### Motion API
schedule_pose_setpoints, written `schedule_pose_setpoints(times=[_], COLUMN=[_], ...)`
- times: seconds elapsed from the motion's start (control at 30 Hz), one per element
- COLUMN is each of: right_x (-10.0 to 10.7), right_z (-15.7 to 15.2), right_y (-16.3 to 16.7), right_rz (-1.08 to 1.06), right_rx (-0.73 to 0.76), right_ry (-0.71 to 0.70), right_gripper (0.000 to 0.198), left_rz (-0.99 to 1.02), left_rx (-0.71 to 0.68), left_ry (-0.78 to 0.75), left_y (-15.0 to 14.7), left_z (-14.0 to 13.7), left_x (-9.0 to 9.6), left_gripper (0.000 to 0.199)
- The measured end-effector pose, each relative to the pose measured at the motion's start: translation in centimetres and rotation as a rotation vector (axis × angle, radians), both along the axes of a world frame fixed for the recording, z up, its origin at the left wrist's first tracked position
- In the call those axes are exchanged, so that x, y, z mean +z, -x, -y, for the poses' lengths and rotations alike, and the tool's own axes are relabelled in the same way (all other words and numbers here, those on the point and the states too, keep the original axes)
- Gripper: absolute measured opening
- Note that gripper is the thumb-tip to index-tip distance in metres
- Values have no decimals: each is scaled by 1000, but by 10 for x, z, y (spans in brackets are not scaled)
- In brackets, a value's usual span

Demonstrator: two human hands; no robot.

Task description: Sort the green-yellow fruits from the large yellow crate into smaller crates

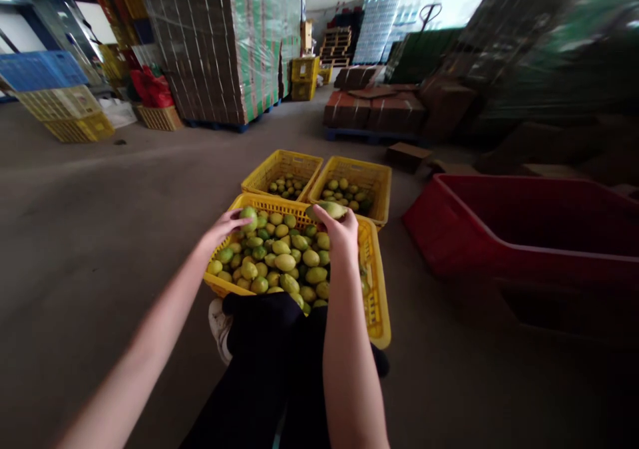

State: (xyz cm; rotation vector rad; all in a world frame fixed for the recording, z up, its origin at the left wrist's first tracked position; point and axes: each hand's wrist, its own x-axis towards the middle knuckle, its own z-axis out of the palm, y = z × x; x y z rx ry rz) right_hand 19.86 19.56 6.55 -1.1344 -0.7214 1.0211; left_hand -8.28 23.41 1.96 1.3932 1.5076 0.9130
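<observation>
A yellow plastic crate (380, 302) full of green and yellow lemons (285, 263) stands right in front of my knees. Over its far left corner, my left hand (225, 228) has its fingers closed around a green lemon (248, 218). My right hand (341, 231) grips a long pale-green lemon (333, 209) above the far right part of the crate. Just beyond stand two more yellow crates, the left crate (264, 168) and the right crate (383, 186), each with lemons low inside.
To the right is a large red tub (429, 236). Flattened cartons (372, 110) lie on a blue pallet farther back. A tall wrapped stack of cartons (200, 50) rises at the back left, near stacked blue and yellow crates (60, 96). Grey concrete floor (124, 203) surrounds the crates.
</observation>
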Motion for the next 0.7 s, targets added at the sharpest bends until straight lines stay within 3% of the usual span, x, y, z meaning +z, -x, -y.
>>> schedule_pose_setpoints(times=[0.07, 0.2, 0.27, 0.4, 0.53, 0.7], right_x=[6, 9, 8, 7, 6, 6], right_z=[5, 9, 9, 10, 8, 5], right_y=[8, 18, 18, 17, 15, 13], right_rz=[-94, -265, -303, -311, -289, -305], right_rx=[19, 91, 63, 19, -5, 0], right_ry=[-3, -66, -95, -71, -36, -29], right_gripper=[49, 49, 48, 48, 48, 46], left_rz=[418, 883, 1126, 1558, 1619, 1563], left_rx=[27, -3, 16, 164, 247, 344], left_ry=[-115, -205, -125, 80, 113, 109], left_y=[-32, -106, -138, -178, -182, -176], left_z=[5, 24, 30, 38, 43, 38], left_x=[30, 65, 67, 50, 40, 47], left_gripper=[62, 61, 60, 39, 30, 24])
